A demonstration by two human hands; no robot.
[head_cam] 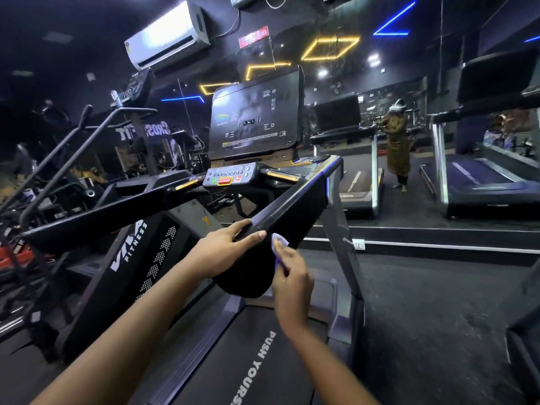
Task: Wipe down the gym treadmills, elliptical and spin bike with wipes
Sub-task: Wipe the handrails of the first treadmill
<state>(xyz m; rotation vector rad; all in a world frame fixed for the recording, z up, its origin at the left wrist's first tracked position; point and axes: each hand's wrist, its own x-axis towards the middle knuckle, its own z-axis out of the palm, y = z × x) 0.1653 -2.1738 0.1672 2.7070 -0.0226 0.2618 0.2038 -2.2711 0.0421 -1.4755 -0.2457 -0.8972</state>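
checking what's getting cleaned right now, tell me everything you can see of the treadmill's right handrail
The right handrail is a broad, black, matte arm sloping from the console down toward the camera, ending in a rounded tip. The left hand grips its near part, thumb on top; the right hand holds a small pale wipe against its outer face.

Place: commercial gym, cardio zone.
Machines: treadmill (pixel 292 206) w/ console screen (pixel 254 118), "PUSH YOURS…" belt (pixel 254 363); other cardio frames (pixel 87 135) at left.
Walls: dark; wall mirror (pixel 415 200) reflecting more treadmills (pixel 482 176).
Fittings: AC unit (pixel 169 36), yellow/blue LED strips (pixel 330 48) overhead.
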